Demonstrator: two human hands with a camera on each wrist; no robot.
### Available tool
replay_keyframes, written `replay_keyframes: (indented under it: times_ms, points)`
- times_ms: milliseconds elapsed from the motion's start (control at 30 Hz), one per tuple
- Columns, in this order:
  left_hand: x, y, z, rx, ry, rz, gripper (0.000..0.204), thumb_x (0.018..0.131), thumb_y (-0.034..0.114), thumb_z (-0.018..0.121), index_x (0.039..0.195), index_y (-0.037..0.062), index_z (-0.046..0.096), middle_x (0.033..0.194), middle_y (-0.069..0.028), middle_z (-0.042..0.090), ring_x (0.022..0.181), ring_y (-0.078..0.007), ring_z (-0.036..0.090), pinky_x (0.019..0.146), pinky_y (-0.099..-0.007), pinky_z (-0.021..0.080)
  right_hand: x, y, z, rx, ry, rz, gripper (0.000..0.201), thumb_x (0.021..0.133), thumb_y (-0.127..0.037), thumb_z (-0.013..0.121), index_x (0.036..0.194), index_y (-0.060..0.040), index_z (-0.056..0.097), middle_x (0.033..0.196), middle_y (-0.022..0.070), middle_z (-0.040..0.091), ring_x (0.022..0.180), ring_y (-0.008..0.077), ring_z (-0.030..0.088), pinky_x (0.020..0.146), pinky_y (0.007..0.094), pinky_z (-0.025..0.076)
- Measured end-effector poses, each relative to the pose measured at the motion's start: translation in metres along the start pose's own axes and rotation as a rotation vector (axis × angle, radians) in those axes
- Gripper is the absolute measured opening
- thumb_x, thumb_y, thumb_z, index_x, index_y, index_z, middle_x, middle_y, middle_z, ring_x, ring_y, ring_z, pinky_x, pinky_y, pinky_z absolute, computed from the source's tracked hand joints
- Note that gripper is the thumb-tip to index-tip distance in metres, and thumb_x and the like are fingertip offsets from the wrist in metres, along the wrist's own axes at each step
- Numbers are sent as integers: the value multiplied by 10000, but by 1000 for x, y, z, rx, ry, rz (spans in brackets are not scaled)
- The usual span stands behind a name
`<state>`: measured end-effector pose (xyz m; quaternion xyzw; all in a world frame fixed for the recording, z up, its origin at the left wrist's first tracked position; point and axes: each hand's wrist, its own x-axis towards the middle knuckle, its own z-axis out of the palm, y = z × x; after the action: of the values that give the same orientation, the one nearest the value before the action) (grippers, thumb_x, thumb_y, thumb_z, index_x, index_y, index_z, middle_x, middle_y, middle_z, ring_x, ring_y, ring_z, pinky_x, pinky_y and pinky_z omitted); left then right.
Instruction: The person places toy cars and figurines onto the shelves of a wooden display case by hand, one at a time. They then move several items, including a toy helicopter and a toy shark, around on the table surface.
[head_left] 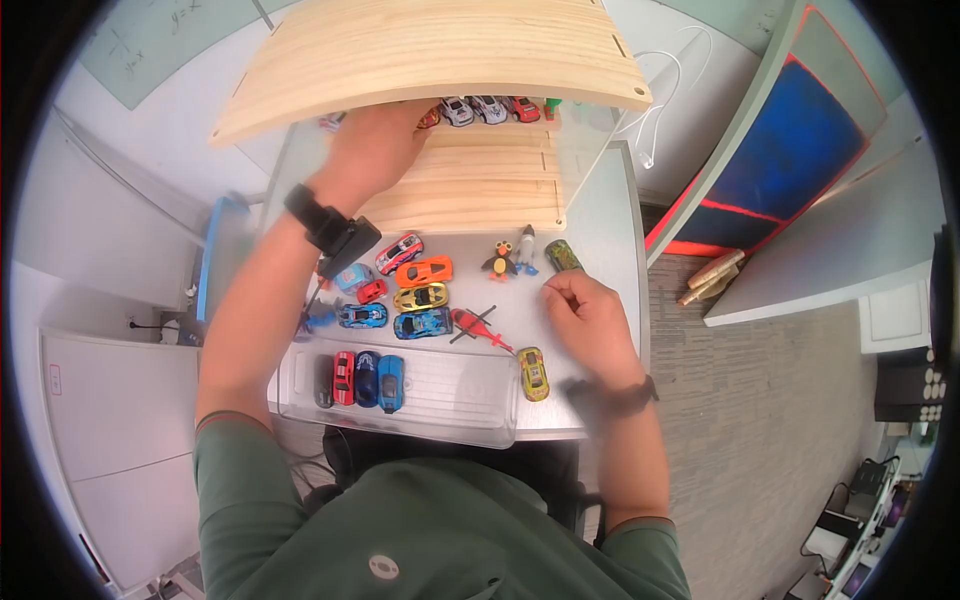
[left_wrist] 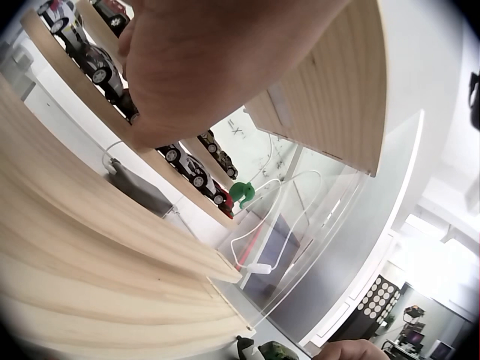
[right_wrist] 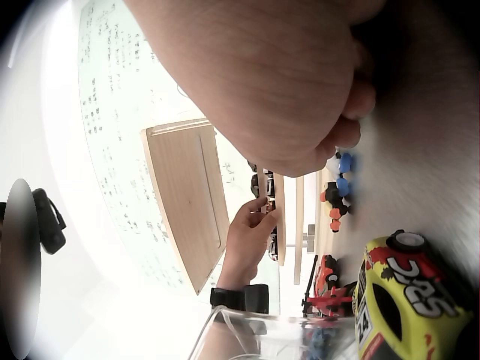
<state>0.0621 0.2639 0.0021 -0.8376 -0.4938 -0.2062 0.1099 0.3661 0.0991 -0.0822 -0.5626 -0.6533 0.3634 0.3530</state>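
My left hand (head_left: pixel 375 150) reaches under the top board of the wooden shelf (head_left: pixel 440 50), its fingers at a red toy car (head_left: pixel 430 117) in a row of cars. Seen from the right wrist, thumb and fingers of that left hand (right_wrist: pixel 247 240) pinch around the car, which they partly cover. The right hand (head_left: pixel 592 325), fingers loosely curled and apparently holding nothing, is beside the table's right edge. It lies between a dark green car (head_left: pixel 563 255) and a yellow car (head_left: pixel 534 374).
Several toy cars, including an orange one (head_left: pixel 425 271), lie left of a red helicopter (head_left: pixel 482 330). A penguin figure (head_left: pixel 499 260) and a rocket (head_left: pixel 526 250) stand before the shelf. A clear tray (head_left: pixel 455 395) at the front edge holds several cars.
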Motion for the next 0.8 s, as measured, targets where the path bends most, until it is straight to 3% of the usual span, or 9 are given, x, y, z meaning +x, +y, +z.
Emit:
replay_keyframes:
  times_ms: [800]
  points:
    - [-4,0,-3,-56,-60,-84,475,905,95,724,1375,73,664,1223,-174,743,1152,-411,668,1029,-491,528,0,-2,0,-5,5,-6,116,975,-120,726,1011,-10,719,837,159,732,715,265,719,673,347,556]
